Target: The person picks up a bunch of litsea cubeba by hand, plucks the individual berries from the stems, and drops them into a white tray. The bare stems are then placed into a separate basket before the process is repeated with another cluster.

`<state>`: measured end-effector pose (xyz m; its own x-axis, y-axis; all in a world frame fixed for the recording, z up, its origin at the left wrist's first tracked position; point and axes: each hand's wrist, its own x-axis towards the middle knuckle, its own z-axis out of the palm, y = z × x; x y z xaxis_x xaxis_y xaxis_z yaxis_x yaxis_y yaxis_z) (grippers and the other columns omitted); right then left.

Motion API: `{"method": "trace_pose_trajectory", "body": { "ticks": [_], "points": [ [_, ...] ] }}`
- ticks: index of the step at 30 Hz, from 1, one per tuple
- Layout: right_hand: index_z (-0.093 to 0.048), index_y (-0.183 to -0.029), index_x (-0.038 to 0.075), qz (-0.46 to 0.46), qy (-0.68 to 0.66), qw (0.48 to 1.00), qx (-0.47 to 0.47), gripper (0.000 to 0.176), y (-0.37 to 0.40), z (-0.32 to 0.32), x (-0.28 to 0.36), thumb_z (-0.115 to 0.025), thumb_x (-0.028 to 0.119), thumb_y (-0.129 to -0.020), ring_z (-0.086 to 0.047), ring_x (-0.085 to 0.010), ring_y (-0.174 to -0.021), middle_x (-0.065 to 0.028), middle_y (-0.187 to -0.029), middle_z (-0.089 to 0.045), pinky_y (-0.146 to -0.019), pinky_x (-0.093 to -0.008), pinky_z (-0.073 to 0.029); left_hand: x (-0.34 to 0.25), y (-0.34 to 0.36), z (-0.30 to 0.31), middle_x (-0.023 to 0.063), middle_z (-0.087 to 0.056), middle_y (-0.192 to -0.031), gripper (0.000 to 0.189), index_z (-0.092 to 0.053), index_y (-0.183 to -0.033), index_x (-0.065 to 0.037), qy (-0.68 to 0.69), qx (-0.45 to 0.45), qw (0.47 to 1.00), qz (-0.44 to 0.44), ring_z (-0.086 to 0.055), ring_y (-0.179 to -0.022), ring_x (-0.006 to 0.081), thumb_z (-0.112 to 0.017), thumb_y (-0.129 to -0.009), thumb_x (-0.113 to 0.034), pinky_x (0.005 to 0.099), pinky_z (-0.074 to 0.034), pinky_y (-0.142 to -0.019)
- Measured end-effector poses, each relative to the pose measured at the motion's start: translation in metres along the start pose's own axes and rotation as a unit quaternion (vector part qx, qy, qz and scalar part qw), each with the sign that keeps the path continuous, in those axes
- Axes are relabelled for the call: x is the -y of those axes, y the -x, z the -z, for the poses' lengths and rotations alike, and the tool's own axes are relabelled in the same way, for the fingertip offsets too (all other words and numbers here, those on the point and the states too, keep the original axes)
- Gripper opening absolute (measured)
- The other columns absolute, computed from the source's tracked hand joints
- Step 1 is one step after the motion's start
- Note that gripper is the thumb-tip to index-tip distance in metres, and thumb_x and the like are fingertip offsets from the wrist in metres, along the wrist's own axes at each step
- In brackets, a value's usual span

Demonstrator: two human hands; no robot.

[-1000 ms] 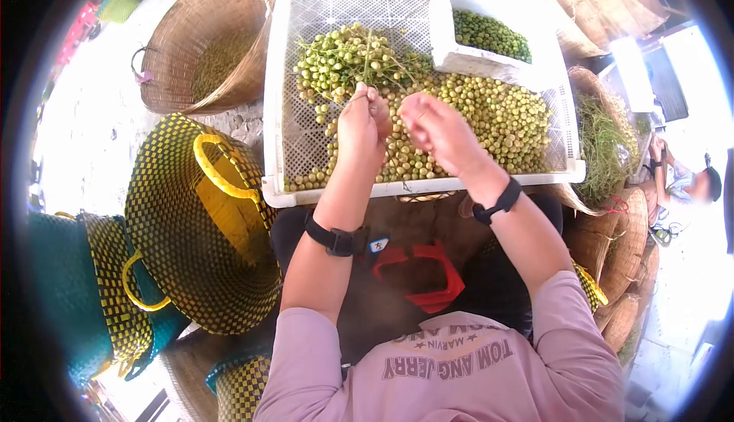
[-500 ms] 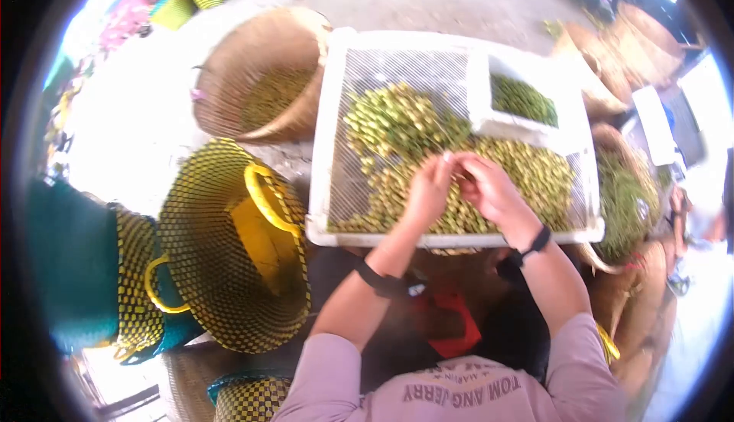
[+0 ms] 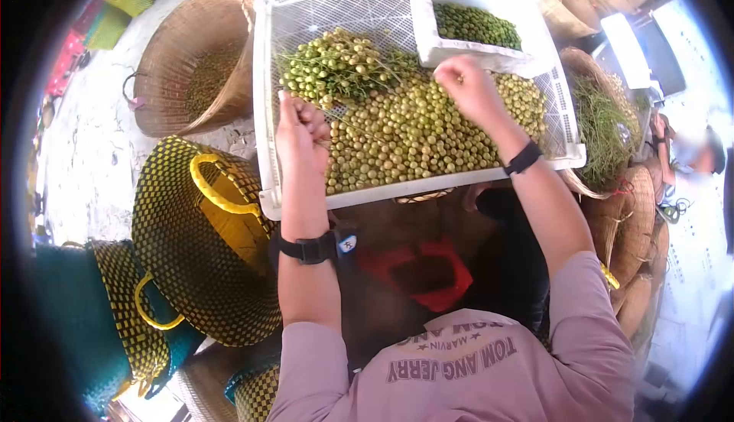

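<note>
A white plastic tray (image 3: pixel 382 188) with a mesh bottom holds many loose small round yellow-green fruits (image 3: pixel 417 143). On its far left side is a heap of greener fruits with thin stems (image 3: pixel 336 63). Over the tray's left edge, beside that heap, my left hand (image 3: pixel 302 130) has its fingers curled in; what they hold, if anything, is hidden. My right hand (image 3: pixel 472 89) is above the loose fruits, fingers pinched together and slightly blurred, their contents not clear. Just beyond it stands a white box (image 3: pixel 482 55) of small dark green fruits (image 3: pixel 475 26).
A yellow-black woven basket (image 3: pixel 176 215) with yellow handles stands left of the tray, and a tall wicker basket (image 3: pixel 172 63) is behind it. At right is a basket of green stems (image 3: pixel 604 128). A person (image 3: pixel 680 150) is at the far right; a red stool (image 3: pixel 451 288) is below.
My hands were together over the middle of the tray. Now they are apart, the left at the tray's left edge and the right close to the white box. The view has shifted too.
</note>
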<state>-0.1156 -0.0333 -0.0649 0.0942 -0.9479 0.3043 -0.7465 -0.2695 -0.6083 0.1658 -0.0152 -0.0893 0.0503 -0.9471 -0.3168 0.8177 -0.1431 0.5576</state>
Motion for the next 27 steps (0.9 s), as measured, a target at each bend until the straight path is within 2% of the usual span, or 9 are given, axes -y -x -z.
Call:
{"method": "trace_pose_trajectory", "body": {
  "ticks": [3, 5, 8, 13, 16, 23, 25, 26, 27],
  "points": [
    [-0.065, -0.083, 0.009, -0.036, 0.080, 0.994, 0.064, 0.011, 0.023, -0.038, -0.014, -0.062, 0.019, -0.086, -0.057, -0.0228, -0.082, -0.0071, -0.085, -0.058, -0.077, -0.0358, -0.046, -0.007, 0.001, 0.000, -0.0043, -0.034, -0.064, 0.030, -0.043, -0.076, -0.013, 0.011, -0.006, 1.000, -0.002, -0.029, -0.051, 0.0050, -0.046, -0.099, -0.031, 0.0185, -0.023, -0.041],
    [-0.064, -0.082, 0.009, -0.031, 0.096, 0.993, 0.059, 0.011, 0.026, -0.054, -0.017, -0.064, 0.020, -0.084, -0.056, -0.0255, -0.091, -0.0075, -0.089, -0.057, -0.083, -0.0399, -0.044, -0.007, 0.000, 0.004, -0.0044, -0.034, -0.063, 0.030, -0.042, -0.076, -0.013, 0.020, 0.001, 1.000, 0.003, -0.029, -0.050, 0.0049, -0.046, -0.099, -0.031, 0.0186, -0.023, -0.041],
    [-0.065, -0.084, 0.010, -0.028, 0.213, 0.974, 0.074, 0.013, 0.019, -0.068, -0.018, -0.065, 0.022, -0.081, -0.050, -0.0293, -0.105, -0.0080, -0.100, -0.055, -0.091, -0.0472, -0.039, -0.007, -0.002, 0.006, -0.0045, -0.033, -0.063, 0.029, -0.042, -0.076, -0.013, 0.034, 0.008, 0.999, 0.007, -0.028, -0.050, 0.0049, -0.046, -0.099, -0.030, 0.0187, -0.023, -0.041],
    [-0.067, -0.092, 0.010, -0.077, 0.230, 0.962, 0.129, 0.017, 0.009, -0.077, -0.025, -0.060, 0.023, -0.084, -0.050, -0.0334, -0.111, -0.0121, -0.107, -0.057, -0.094, -0.0488, -0.038, -0.009, -0.003, 0.003, -0.0047, -0.033, -0.062, 0.030, -0.041, -0.075, -0.013, 0.038, -0.004, 0.999, 0.014, -0.028, -0.048, 0.0049, -0.047, -0.099, -0.030, 0.0188, -0.023, -0.040],
    [-0.066, -0.091, 0.007, -0.110, 0.212, 0.956, 0.169, 0.024, 0.002, -0.080, -0.037, -0.050, 0.024, -0.088, -0.053, -0.0331, -0.106, -0.0143, -0.110, -0.058, -0.091, -0.0498, -0.039, -0.010, -0.007, 0.009, -0.0048, -0.033, -0.062, 0.031, -0.042, -0.074, -0.013, 0.054, 0.019, 0.998, 0.019, -0.028, -0.048, 0.0047, -0.048, -0.098, -0.031, 0.0185, -0.022, -0.040],
    [-0.064, -0.090, 0.006, -0.084, 0.179, 0.968, 0.156, 0.022, 0.005, -0.066, -0.043, -0.053, 0.024, -0.088, -0.059, -0.0289, -0.097, -0.0124, -0.101, -0.061, -0.087, -0.0483, -0.043, -0.011, -0.006, 0.011, -0.0052, -0.033, -0.062, 0.031, -0.042, -0.075, -0.013, 0.055, 0.026, 0.998, 0.021, -0.028, -0.048, 0.0046, -0.048, -0.098, -0.032, 0.0183, -0.022, -0.040],
    [-0.062, -0.090, 0.005, -0.102, 0.018, 0.991, 0.082, 0.017, 0.009, -0.055, -0.032, -0.059, 0.022, -0.086, -0.062, -0.0272, -0.084, -0.0119, -0.091, -0.063, -0.078, -0.0407, -0.048, -0.011, -0.006, 0.011, -0.0052, -0.033, -0.061, 0.030, -0.042, -0.075, -0.013, 0.053, 0.022, 0.998, 0.015, -0.028, -0.048, 0.0045, -0.048, -0.098, -0.032, 0.0185, -0.022, -0.040],
    [-0.059, -0.090, 0.004, -0.102, -0.067, 0.991, 0.048, 0.014, 0.019, -0.049, -0.024, -0.061, 0.017, -0.086, -0.062, -0.0260, -0.073, -0.0105, -0.082, -0.063, -0.068, -0.0348, -0.049, -0.011, -0.005, 0.011, -0.0052, -0.033, -0.061, 0.030, -0.042, -0.075, -0.013, 0.054, 0.020, 0.998, 0.018, -0.028, -0.048, 0.0045, -0.048, -0.098, -0.032, 0.0185, -0.022, -0.040],
    [-0.059, -0.090, 0.004, -0.104, -0.066, 0.991, 0.050, 0.014, 0.030, -0.038, -0.006, -0.061, 0.017, -0.086, -0.062, -0.0260, -0.073, -0.0105, -0.082, -0.063, -0.068, -0.0348, -0.049, -0.011, -0.005, 0.010, -0.0053, -0.034, -0.061, 0.030, -0.043, -0.075, -0.013, 0.059, 0.019, 0.998, 0.021, -0.028, -0.048, 0.0044, -0.048, -0.098, -0.031, 0.0184, -0.022, -0.040]
  ]
}}
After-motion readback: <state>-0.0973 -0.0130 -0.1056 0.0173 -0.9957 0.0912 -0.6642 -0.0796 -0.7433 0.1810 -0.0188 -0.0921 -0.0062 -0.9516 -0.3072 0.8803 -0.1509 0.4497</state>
